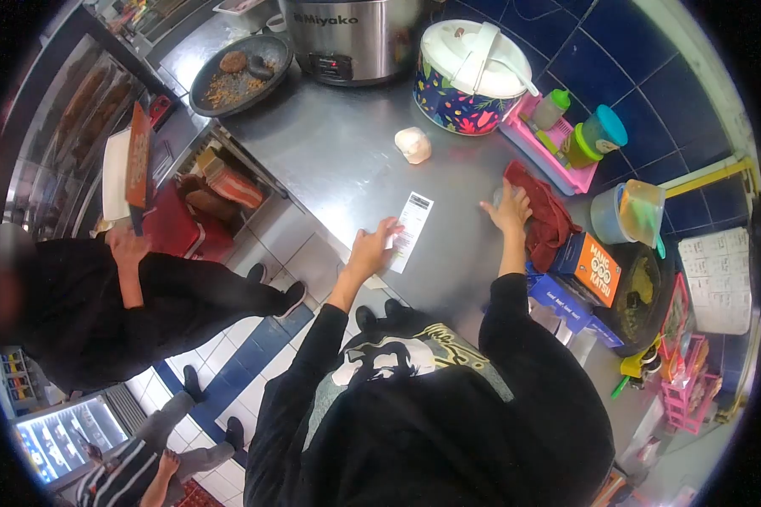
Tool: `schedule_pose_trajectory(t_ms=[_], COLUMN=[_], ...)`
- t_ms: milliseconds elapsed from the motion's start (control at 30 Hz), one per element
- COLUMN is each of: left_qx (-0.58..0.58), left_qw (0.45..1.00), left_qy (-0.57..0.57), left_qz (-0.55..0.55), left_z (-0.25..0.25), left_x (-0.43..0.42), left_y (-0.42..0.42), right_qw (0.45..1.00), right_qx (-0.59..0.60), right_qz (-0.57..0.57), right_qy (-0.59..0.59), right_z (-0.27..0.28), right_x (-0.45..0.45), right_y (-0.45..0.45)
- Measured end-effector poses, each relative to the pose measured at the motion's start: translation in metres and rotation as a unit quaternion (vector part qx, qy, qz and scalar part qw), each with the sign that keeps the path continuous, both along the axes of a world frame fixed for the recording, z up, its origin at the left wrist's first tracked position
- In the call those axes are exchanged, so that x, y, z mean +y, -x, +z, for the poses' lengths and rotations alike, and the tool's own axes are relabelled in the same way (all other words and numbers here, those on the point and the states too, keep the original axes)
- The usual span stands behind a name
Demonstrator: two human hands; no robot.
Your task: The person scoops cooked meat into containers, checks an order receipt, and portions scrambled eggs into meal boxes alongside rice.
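A white printed receipt (411, 232) lies slantwise on the steel counter (330, 160), its lower end near the front edge. My left hand (370, 253) is at the receipt's left edge, fingers bent and a little apart, fingertips at the paper. Over the counter to the right, my right hand (509, 211) has its fingers spread beside a crumpled dark red cloth (545, 207). A small greyish, see-through thing shows by those fingers; I cannot make out what it is. Further back sits a crumpled whitish lump (413, 145).
Behind stand a Miyako cooker (347, 42), a stone mortar (241, 76) and a flowered pot (461, 93). On the right are a pink tray (571, 173) with bottles, and an orange-blue box (588, 269). A person in black (169, 296) stands left, another person (144, 456) behind.
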State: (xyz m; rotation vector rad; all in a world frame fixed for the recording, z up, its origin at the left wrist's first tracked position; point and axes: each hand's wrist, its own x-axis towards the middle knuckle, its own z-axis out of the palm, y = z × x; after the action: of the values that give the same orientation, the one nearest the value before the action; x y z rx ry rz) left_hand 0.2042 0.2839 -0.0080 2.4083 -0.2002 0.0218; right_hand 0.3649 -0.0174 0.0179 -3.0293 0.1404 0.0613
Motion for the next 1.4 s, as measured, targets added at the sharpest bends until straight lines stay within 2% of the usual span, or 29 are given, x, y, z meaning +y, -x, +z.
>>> schedule_pose_trajectory(t_ms=[167, 233, 300, 400, 467, 600, 667, 867, 1000, 1100, 1200, 1267, 1300, 1333, 1367, 1400], left_qx=[0.009, 0.006, 0.007, 0.001, -0.001, 0.011, -0.029, 0.000, 0.017, -0.061, -0.132, -0.100, -0.056, -0.013, -0.021, 0.039], left_qw=[1.000, 1.000, 1.000, 1.000, 1.000, 0.999, 0.998, 0.997, 0.996, 0.974, 0.952, 0.948, 0.923, 0.889, 0.888, 0.842], left_qy=[0.014, 0.015, 0.015, 0.009, 0.004, 0.011, 0.003, 0.016, 0.001, 0.157, 0.189, 0.202, 0.284, 0.365, 0.362, 0.462], left_qz=[-0.017, -0.013, -0.017, -0.020, -0.002, 0.041, 0.062, 0.075, 0.088, 0.150, 0.203, 0.225, 0.252, 0.276, 0.282, 0.277], left_z=[-0.004, -0.004, -0.002, 0.003, 0.003, 0.005, -0.004, 0.010, 0.021, 0.025, 0.028, 0.023, 0.024, 0.027, 0.030, 0.034], left_x=[0.004, 0.003, 0.001, -0.002, -0.003, -0.007, -0.009, -0.015, -0.017, -0.015, -0.011, -0.009, -0.011, -0.012, -0.012, -0.013], left_y=[-0.003, -0.004, -0.003, -0.004, -0.003, 0.007, 0.011, 0.015, 0.022, 0.042, 0.066, 0.088, 0.100, 0.109, 0.117, 0.124], right_qw=[1.000, 0.980, 0.970, 0.975, 0.988, 0.989, 0.989, 0.997, 0.995, 0.991, 0.990, 0.981, 0.979, 0.952, 0.912, 0.888], right_qx=[-0.026, -0.133, -0.121, -0.089, -0.009, -0.024, -0.100, -0.034, -0.026, -0.035, -0.081, -0.131, -0.134, -0.177, -0.217, -0.198], right_qz=[-0.007, 0.069, 0.120, 0.154, 0.147, 0.131, 0.096, 0.033, 0.043, 0.039, 0.035, 0.064, 0.072, 0.147, 0.219, 0.268], right_qy=[-0.006, -0.128, -0.176, -0.135, -0.045, -0.068, -0.041, -0.057, -0.087, -0.120, -0.105, -0.127, -0.132, -0.203, -0.271, -0.317], right_z=[0.004, 0.010, 0.022, 0.015, 0.008, -0.002, -0.017, -0.013, -0.007, 0.004, 0.012, 0.022, 0.029, 0.036, 0.043, 0.050], right_x=[0.011, 0.038, 0.081, 0.131, 0.149, 0.157, 0.161, 0.180, 0.177, 0.179, 0.175, 0.172, 0.170, 0.167, 0.165, 0.164], right_y=[0.003, 0.014, 0.029, 0.046, 0.056, 0.058, 0.052, 0.045, 0.046, 0.053, 0.058, 0.065, 0.071, 0.079, 0.089, 0.103])
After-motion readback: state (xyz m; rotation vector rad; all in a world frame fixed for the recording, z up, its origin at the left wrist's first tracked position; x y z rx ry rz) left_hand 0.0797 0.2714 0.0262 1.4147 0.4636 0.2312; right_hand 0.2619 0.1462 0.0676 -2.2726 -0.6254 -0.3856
